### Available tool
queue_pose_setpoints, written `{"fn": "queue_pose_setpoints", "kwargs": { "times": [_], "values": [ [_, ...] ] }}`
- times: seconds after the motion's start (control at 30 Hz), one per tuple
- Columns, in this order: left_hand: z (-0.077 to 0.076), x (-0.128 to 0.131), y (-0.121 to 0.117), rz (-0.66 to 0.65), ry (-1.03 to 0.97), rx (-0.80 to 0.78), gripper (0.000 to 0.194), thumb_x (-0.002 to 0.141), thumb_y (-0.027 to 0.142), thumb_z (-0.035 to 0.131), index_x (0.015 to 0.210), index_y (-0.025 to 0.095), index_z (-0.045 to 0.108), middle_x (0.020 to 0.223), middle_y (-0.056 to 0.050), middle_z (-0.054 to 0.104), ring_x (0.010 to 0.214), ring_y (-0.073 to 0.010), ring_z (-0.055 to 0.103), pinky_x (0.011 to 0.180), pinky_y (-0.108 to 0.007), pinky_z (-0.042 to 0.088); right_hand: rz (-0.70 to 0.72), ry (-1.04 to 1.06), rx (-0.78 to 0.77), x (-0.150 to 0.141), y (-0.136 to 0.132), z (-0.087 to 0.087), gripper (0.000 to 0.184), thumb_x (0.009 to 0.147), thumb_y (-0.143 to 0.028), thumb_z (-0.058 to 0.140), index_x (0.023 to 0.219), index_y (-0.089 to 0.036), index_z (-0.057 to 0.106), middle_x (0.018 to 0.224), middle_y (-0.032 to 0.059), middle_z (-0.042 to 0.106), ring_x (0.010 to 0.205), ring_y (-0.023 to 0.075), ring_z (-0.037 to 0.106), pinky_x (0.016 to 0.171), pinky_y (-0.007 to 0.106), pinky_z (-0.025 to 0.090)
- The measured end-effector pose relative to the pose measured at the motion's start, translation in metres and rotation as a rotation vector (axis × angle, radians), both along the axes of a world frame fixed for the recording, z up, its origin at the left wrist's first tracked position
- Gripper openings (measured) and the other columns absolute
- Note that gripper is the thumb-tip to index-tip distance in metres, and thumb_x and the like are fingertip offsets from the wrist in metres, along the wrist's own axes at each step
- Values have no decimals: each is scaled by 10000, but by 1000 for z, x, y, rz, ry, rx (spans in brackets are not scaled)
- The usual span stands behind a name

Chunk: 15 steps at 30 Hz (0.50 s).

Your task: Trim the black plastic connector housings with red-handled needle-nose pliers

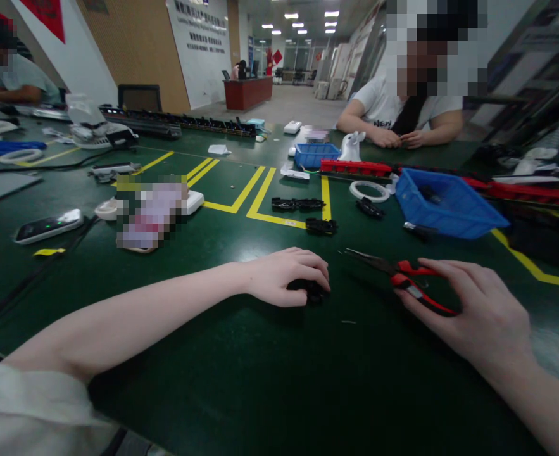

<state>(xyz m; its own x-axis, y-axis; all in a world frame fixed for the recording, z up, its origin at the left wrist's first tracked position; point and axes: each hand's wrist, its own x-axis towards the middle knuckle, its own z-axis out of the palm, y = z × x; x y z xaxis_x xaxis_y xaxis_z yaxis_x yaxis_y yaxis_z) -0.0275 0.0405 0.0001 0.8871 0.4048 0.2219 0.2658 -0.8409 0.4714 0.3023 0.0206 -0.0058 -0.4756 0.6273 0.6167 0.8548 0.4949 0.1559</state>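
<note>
My left hand (291,275) is closed over a small black part (313,291) on the green tabletop; the fingers cover most of it. My right hand (483,310) grips long-nose pliers (397,272) by their red handles. Their thin jaws point left toward the black part, a short way apart from it. A thin wire piece (349,322) lies below the jaws. Beyond my hands lie similar black parts: a long one (298,204), a shorter one (321,225) and another (369,208) by the white ring (369,191).
A blue bin (450,202) stands at right, with dark pieces inside. Behind it runs a red rail (355,168), beside a smaller blue bin (316,154). Phones and a cable (37,272) lie at left. A person (402,117) sits across the table (270,380).
</note>
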Motion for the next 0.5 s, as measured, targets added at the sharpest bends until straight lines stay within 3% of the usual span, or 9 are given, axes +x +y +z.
{"fn": "queue_pose_setpoints", "kwargs": {
  "times": [0.1, 0.23, 0.33, 0.5],
  "values": [
    [1, -1, -2, 20, -26, 4, 315, 886, 253, 522, 1174, 169, 618, 1325, -91, 545, 1296, -256, 458, 1127, -407, 331, 73, 59, 40, 6, 0, 0, 541, 782, -377, 694, 1269, -210, 529, 1088, 135, 639, 954, 301, 648, 831, 424, 538],
    [3, -1, -4, 93, -54, 2, 349, 904, 314, 561, 1224, 180, 588, 1346, -102, 533, 1265, -257, 485, 1091, -413, 358, 236, -39, 74, 10, -7, 0, 675, 747, -338, 736, 1363, -281, 463, 1111, 112, 644, 921, 286, 663, 762, 415, 559],
    [2, 0, -4, 151, -24, -26, 551, 875, 455, 629, 1339, 185, 502, 1395, -117, 499, 1285, -279, 464, 1080, -432, 367, 321, -61, 65, 8, -15, 3, 744, 782, -320, 714, 1449, -323, 385, 1112, 104, 654, 918, 284, 657, 762, 446, 556],
    [-5, 3, -3, 163, 36, 9, 954, 737, 612, 730, 1478, 170, 324, 1504, -168, 377, 1355, -343, 384, 1121, -497, 312, 405, -152, 100, 9, -14, 7, 820, 780, -320, 718, 1503, -266, 336, 1078, 107, 684, 874, 268, 655, 745, 421, 552]
  ]
}}
